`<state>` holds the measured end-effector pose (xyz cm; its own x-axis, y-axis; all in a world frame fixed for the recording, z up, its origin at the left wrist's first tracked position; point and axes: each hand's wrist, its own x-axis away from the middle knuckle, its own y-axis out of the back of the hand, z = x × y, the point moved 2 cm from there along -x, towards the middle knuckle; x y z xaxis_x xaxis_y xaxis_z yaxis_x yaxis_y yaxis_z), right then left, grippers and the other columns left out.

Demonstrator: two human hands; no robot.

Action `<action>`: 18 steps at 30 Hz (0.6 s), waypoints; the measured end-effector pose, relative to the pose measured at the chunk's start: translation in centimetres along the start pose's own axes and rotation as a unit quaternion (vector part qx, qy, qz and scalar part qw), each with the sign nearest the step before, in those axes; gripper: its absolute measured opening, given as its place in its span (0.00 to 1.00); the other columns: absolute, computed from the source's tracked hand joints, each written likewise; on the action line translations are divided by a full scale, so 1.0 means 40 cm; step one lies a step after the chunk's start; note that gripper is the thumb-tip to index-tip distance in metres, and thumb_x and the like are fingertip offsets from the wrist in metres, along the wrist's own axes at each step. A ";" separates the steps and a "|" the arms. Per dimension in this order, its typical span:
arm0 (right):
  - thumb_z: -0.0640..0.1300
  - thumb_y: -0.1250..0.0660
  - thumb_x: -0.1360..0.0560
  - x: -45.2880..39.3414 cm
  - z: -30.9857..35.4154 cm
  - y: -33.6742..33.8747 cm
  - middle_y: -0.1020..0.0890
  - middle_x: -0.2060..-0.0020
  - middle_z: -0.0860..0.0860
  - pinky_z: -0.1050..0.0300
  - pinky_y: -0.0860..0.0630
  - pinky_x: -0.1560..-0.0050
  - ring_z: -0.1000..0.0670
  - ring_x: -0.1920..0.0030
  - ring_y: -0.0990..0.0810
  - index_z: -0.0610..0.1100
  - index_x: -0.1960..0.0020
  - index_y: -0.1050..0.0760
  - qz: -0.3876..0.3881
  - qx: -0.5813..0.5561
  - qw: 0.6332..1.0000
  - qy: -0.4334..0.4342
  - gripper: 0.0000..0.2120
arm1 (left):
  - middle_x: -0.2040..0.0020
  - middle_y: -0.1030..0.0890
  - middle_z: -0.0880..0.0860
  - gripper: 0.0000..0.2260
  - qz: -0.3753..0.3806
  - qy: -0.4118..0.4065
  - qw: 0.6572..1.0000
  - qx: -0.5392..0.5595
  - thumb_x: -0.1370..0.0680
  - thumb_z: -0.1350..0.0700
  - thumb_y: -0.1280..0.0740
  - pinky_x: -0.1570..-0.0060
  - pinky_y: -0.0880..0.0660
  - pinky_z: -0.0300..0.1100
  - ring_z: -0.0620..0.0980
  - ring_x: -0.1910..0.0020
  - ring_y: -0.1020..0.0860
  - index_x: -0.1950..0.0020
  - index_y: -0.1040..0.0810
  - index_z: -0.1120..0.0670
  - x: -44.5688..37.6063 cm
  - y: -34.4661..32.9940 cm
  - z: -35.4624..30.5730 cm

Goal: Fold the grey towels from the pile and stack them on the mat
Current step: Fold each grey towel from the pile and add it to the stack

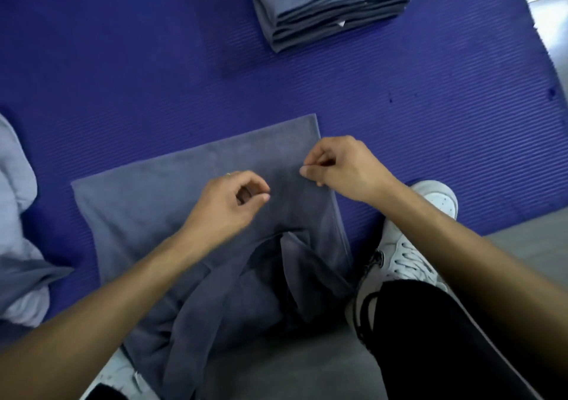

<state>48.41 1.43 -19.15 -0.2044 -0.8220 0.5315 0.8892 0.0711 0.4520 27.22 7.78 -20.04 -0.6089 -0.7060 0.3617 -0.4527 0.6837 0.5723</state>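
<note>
1. A loose pile of towels (18, 230) is seen at the left edge of the purple mat (153, 76), a folded stack (332, 5) far right, a white shoe (412, 245) near right.
2. A grey towel (159, 202) is spread on the mat beneath both hands.
3. The left hand (227, 205) and right hand (341, 169) are held over it with fingers curled, fingertips pinched together; whether cloth is pinched cannot be told.

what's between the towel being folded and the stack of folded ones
Only bare purple mat lies between the spread towel and the folded stack, in the head view.

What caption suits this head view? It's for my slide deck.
Both hands hover, fingers curled, over a grey towel on the blue mat.
</note>
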 end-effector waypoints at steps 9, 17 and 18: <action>0.38 0.27 0.26 0.101 -0.059 -0.069 0.15 0.62 0.53 0.71 0.27 0.61 0.64 0.66 0.20 0.45 0.52 0.17 0.162 0.000 0.987 0.010 0.04 | 0.49 0.20 0.46 0.14 0.189 -0.044 0.979 0.060 0.30 0.53 0.30 0.56 0.26 0.34 0.47 0.54 0.21 0.45 0.16 0.47 0.090 -0.063 -0.007; 0.38 0.27 0.26 0.099 -0.081 -0.092 0.17 0.67 0.51 0.63 0.24 0.62 0.60 0.69 0.21 0.44 0.51 0.17 0.151 0.002 0.988 -0.015 0.05 | 0.43 0.20 0.45 0.13 0.204 -0.095 0.971 0.076 0.28 0.48 0.27 0.47 0.24 0.47 0.48 0.44 0.21 0.44 0.16 0.46 0.082 -0.060 -0.021; 0.38 0.28 0.25 0.100 -0.081 -0.092 0.16 0.66 0.49 0.61 0.23 0.63 0.58 0.68 0.20 0.43 0.51 0.17 0.158 -0.012 0.987 -0.025 0.04 | 0.45 0.19 0.47 0.10 0.191 -0.100 0.973 0.080 0.27 0.51 0.27 0.48 0.24 0.51 0.47 0.47 0.20 0.47 0.14 0.49 0.083 -0.060 -0.021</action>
<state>45.63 -3.97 -21.02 0.0645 -0.7316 0.6787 0.9208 0.3057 0.2420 26.82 3.64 -19.60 -0.8605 -0.3549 0.3655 -0.2536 0.9206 0.2968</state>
